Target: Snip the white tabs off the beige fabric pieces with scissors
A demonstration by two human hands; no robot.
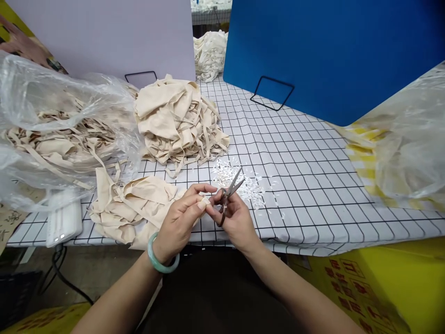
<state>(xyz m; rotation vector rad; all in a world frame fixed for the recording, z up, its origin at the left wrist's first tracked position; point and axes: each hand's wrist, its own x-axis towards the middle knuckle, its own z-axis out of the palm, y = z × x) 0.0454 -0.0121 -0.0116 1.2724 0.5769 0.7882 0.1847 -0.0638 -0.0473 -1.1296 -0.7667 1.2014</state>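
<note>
A pair of scissors (228,195) with slightly parted blades is in my right hand (239,222), its tips angled up and away from me. My left hand (182,215), wearing a green bangle, pinches the end of a cream fabric garment (139,199) that trails left along the table's front edge. The fingertips of both hands come close together at that end. Just beyond the blades lies a scatter of small white snippets (243,183). Behind my left hand rises a heap of cream fabric pieces with straps (177,120).
On the left, a clear plastic bag (69,106) holds more cream pieces, with a white power strip (64,218) before it. Lilac (114,37) and blue boards (313,51) stand behind. Another plastic bag (403,153) is at right, and a yellow printed sack (382,283) sits below the checked tablecloth.
</note>
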